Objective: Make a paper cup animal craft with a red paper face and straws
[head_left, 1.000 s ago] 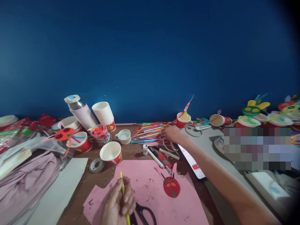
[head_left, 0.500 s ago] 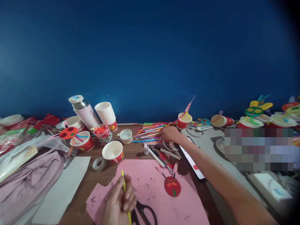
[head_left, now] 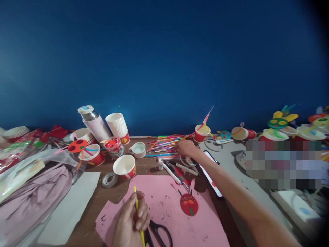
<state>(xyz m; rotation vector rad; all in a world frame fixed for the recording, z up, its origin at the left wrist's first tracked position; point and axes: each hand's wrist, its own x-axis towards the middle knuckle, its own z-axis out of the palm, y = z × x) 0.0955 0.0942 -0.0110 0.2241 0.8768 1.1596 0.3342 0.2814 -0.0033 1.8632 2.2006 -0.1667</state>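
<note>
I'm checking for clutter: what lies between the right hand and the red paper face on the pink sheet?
In the head view, white pens and a red paper scrap lie between the right hand and the red paper face.

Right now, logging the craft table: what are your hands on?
Left hand gripping a yellow stick, over pink paper. Right hand at the coloured straws. Black-handled scissors beside left hand.

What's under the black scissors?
The black scissors lie on the pink paper. The paper right beneath them can't be seen because they cover it, and the left hand hides part of the scissors.
</note>
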